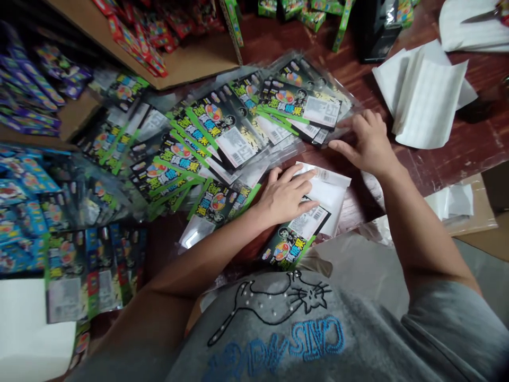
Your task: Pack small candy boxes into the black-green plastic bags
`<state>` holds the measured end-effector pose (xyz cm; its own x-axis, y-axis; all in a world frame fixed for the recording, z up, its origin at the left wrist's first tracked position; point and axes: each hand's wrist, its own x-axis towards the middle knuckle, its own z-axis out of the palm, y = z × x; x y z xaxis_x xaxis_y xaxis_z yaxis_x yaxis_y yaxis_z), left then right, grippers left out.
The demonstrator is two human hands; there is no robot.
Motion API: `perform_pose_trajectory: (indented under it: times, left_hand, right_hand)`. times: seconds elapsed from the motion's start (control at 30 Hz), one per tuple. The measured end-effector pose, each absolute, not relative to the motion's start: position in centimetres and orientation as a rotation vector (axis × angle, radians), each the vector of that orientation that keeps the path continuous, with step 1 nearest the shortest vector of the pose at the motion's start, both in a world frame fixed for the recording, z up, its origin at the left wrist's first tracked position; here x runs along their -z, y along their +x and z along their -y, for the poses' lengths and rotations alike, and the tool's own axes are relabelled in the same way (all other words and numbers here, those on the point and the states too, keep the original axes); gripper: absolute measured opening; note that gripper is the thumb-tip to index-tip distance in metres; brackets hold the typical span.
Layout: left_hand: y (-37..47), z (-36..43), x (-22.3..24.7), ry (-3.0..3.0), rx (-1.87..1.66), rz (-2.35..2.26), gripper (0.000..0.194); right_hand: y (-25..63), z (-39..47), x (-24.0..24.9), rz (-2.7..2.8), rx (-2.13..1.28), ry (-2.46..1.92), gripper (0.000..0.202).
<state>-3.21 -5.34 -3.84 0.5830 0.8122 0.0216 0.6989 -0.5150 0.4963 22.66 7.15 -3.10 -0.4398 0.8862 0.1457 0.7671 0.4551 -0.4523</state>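
Observation:
My left hand lies with its fingers spread on a clear plastic bag with a white insert at the table's front edge. Partly under that hand is a black and green printed packet, tilted toward my body. My right hand has its thumb and fingers apart, at the right edge of the pile of packets. Its fingertips are at the clear film beside a packet with a white label. More black and green packets in clear sleeves overlap in a wide fan left of that hand.
A cardboard box of red packs stands at the top. Purple packs and blue packs are at the left. White folded sheets, a black object and scissors are at the upper right.

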Motion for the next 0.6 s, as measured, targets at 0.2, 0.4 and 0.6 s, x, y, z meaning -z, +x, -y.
perform_pose_trajectory:
  times: [0.2, 0.4, 0.6]
  left_hand:
    - [-3.3, 5.6, 4.2, 2.385, -0.358, -1.238, 0.033]
    - [-3.3, 5.8, 4.4, 2.403, -0.372, -1.266, 0.037]
    - [-3.3, 5.8, 4.2, 2.401, -0.345, -1.286, 0.037]
  right_hand:
    - [22.2, -3.0, 2.0, 2.622, -0.592, -1.315, 0.024]
    - [22.3, -2.6, 0.8, 2.415, -0.721, -1.177, 0.026]
    - [20.0, -2.5, 1.6, 2.499, -0.595, -1.350, 0.031]
